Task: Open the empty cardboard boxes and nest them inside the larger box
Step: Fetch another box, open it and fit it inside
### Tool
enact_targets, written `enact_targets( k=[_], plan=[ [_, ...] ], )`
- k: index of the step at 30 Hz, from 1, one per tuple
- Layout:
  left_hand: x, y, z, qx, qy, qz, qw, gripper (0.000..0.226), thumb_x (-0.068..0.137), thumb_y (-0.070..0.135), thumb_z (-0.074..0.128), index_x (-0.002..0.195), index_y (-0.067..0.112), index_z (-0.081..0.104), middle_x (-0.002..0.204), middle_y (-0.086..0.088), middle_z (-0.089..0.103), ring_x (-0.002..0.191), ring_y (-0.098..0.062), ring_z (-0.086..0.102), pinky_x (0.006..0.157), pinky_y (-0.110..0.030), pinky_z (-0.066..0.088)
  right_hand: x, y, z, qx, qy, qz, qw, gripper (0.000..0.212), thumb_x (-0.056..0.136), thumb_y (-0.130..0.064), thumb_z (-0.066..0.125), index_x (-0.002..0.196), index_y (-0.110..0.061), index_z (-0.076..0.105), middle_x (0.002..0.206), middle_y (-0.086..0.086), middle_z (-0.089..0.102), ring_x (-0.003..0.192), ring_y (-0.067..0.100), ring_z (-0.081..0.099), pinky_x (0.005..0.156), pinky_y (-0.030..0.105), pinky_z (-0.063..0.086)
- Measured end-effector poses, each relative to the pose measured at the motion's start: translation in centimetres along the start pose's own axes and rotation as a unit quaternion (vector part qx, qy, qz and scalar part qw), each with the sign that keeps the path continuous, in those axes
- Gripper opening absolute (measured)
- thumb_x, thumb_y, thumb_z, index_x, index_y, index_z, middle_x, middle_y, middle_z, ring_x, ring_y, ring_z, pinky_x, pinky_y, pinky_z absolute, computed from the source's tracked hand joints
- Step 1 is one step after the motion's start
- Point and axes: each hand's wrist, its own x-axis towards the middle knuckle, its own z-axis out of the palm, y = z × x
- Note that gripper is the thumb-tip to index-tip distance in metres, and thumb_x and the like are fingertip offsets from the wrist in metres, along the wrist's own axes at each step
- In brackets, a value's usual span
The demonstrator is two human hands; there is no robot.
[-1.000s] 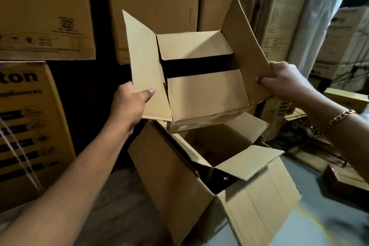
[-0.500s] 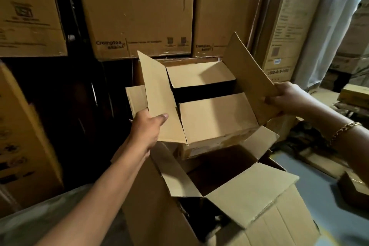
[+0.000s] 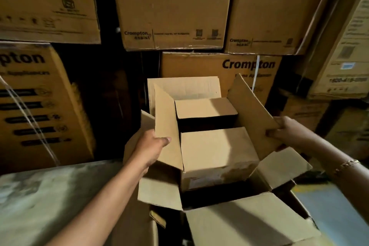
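Note:
A small brown cardboard box [image 3: 217, 150] with its top flaps spread sits partly down in the mouth of the larger open box [image 3: 249, 223]. My left hand [image 3: 149, 146] grips the small box's left flap. My right hand [image 3: 287, 132] pinches its raised right flap. The two inner flaps of the small box lie nearly flat with a dark gap between them. The larger box's flaps fan outward around it, and its inside is dark and mostly hidden.
Stacked Crompton cartons [image 3: 171, 8] form a wall directly behind the boxes. A tall printed carton [image 3: 40, 102] stands at the left. Grey floor [image 3: 40, 201] lies at the lower left and bluish floor [image 3: 339, 211] at the lower right.
Both hands have lowered the small box from above the larger box down into its opening. The view has tilted downward and closer.

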Motion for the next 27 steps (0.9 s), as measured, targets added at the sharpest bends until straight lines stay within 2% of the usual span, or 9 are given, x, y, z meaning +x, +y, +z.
enact_targets(
  k=[4, 7, 10, 12, 14, 17, 20, 24, 27],
  plan=[
    [-1.3, -1.2, 3.0, 0.068, 0.028, -0.028, 0.997, 0.012, 0.095, 0.019, 0.065, 0.107, 0.022, 0.063, 0.093, 0.008, 0.068, 0.088, -0.011, 0.064, 0.080, -0.029, 0.049, 2.0, 3.3, 1.7, 0.016, -0.043, -0.004, 0.999, 0.048, 0.095, -0.012, 0.063, 0.140, -0.009, 0.047, 0.102, 0.006, 0.063, 0.083, 0.021, 0.067, 0.053, 0.028, 0.058],
    [-1.6, -2.6, 4.7, 0.165, 0.055, -0.059, 0.983, 0.025, 0.095, 0.027, 0.064, 0.118, 0.017, 0.064, 0.112, -0.003, 0.071, 0.099, -0.023, 0.065, 0.088, -0.035, 0.051, 3.3, 4.8, 3.3, 0.008, -0.068, -0.003, 0.998, 0.042, 0.095, -0.012, 0.062, 0.135, -0.011, 0.049, 0.102, 0.006, 0.062, 0.082, 0.022, 0.068, 0.057, 0.032, 0.061],
    [-1.4, -3.4, 6.2, 0.274, 0.065, -0.062, 0.957, 0.035, 0.093, 0.034, 0.063, 0.126, 0.021, 0.065, 0.122, -0.004, 0.070, 0.105, -0.027, 0.066, 0.091, -0.037, 0.052, 4.4, 6.0, 5.2, -0.020, -0.090, 0.002, 0.996, 0.034, 0.094, -0.012, 0.062, 0.127, -0.009, 0.054, 0.104, 0.010, 0.065, 0.082, 0.023, 0.069, 0.058, 0.034, 0.062],
    [-1.3, -3.6, 7.0, 0.305, 0.070, -0.057, 0.948, 0.034, 0.093, 0.033, 0.063, 0.125, 0.022, 0.065, 0.121, -0.004, 0.071, 0.104, -0.027, 0.066, 0.090, -0.034, 0.053, 5.0, 6.4, 6.6, -0.056, -0.089, -0.013, 0.994, 0.033, 0.092, -0.015, 0.063, 0.124, -0.008, 0.060, 0.104, 0.009, 0.066, 0.088, 0.025, 0.069, 0.071, 0.041, 0.062],
    [-0.8, -4.0, 7.8, 0.334, 0.073, -0.042, 0.939, 0.033, 0.093, 0.032, 0.063, 0.124, 0.021, 0.065, 0.119, -0.005, 0.071, 0.104, -0.028, 0.067, 0.086, -0.032, 0.053, 5.5, 6.6, 7.6, -0.115, -0.080, -0.033, 0.990, 0.035, 0.091, -0.020, 0.062, 0.125, -0.010, 0.062, 0.101, 0.004, 0.064, 0.094, 0.025, 0.067, 0.080, 0.042, 0.060],
    [-0.4, -4.7, 8.6, 0.395, 0.086, -0.021, 0.914, 0.028, 0.091, 0.032, 0.061, 0.116, 0.020, 0.066, 0.113, -0.004, 0.072, 0.098, -0.028, 0.069, 0.082, -0.032, 0.055, 6.1, 7.1, 8.9, -0.167, -0.070, -0.045, 0.982, 0.031, 0.093, -0.026, 0.058, 0.122, -0.014, 0.062, 0.095, 0.002, 0.062, 0.086, 0.022, 0.066, 0.075, 0.037, 0.060],
    [-0.2, -5.6, 9.3, 0.474, 0.084, 0.005, 0.876, 0.025, 0.090, 0.033, 0.058, 0.109, 0.017, 0.062, 0.106, -0.005, 0.072, 0.093, -0.028, 0.069, 0.076, -0.035, 0.056, 6.7, 7.5, 9.6, -0.200, -0.073, -0.055, 0.975, 0.032, 0.093, -0.029, 0.055, 0.122, -0.017, 0.062, 0.098, 0.002, 0.064, 0.086, 0.020, 0.065, 0.075, 0.034, 0.059],
    [-0.8, -7.1, 10.1, 0.560, 0.085, 0.051, 0.822, 0.023, 0.091, 0.032, 0.056, 0.111, 0.020, 0.056, 0.103, -0.001, 0.068, 0.090, -0.023, 0.067, 0.063, -0.033, 0.051, 7.0, 7.9, 10.8, -0.270, -0.051, -0.104, 0.956, 0.044, 0.091, -0.024, 0.054, 0.135, -0.024, 0.048, 0.108, 0.003, 0.064, 0.092, 0.023, 0.066, 0.073, 0.036, 0.059],
    [-1.0, -8.4, 10.7, 0.615, 0.076, 0.098, 0.779, 0.033, 0.082, 0.032, 0.068, 0.110, 0.017, 0.061, 0.102, -0.003, 0.060, 0.087, -0.024, 0.060, 0.064, -0.036, 0.052, 7.1, 8.5, 11.9, -0.344, -0.024, -0.154, 0.926, 0.062, 0.095, -0.021, 0.052, 0.151, -0.023, 0.026, 0.137, 0.006, 0.047, 0.114, 0.026, 0.057, 0.081, 0.038, 0.057]
  ],
)
